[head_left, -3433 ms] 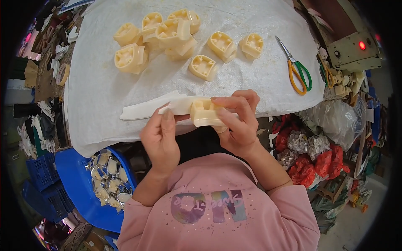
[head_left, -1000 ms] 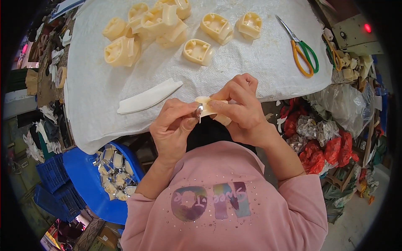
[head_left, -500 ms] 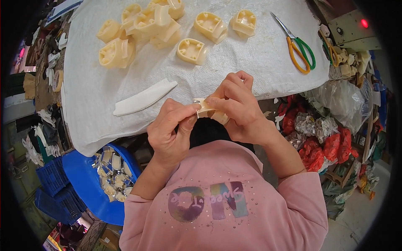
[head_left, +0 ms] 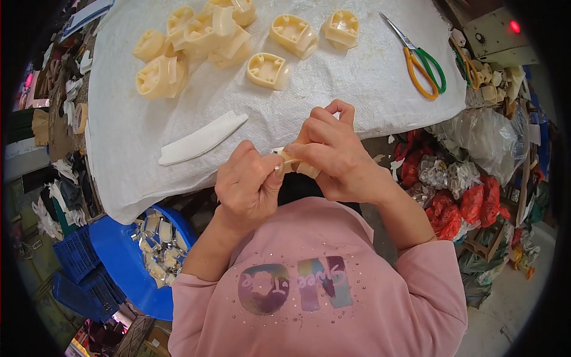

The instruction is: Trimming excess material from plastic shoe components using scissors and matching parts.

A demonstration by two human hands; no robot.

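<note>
In front of my chest, at the table's near edge, both hands work on a small cream plastic shoe heel (head_left: 307,169). My right hand (head_left: 342,160) is closed around it, thumb on its upper side. With finger and thumb pinched, my left hand (head_left: 245,183) grips the heel's left end, where a bit of shiny edge shows; the fingers hide most of it. A curved white strip (head_left: 202,139) lies on the table left of my hands. Similar hollow cream heels (head_left: 269,70) stand farther off, several of them piled (head_left: 159,77) at the far left.
Scissors (head_left: 423,71) with orange and green handles lie at the far right of the white-covered table (head_left: 357,89). Below left stands a blue basin (head_left: 119,262) with finished-looking shiny cream pieces (head_left: 159,247). Red and clear plastic bags (head_left: 470,205) heap up on the right.
My left hand has shifted slightly right and down, tightening its pinch at the heel's left end. The right hand keeps its hold. The whole table view has slid slightly left.
</note>
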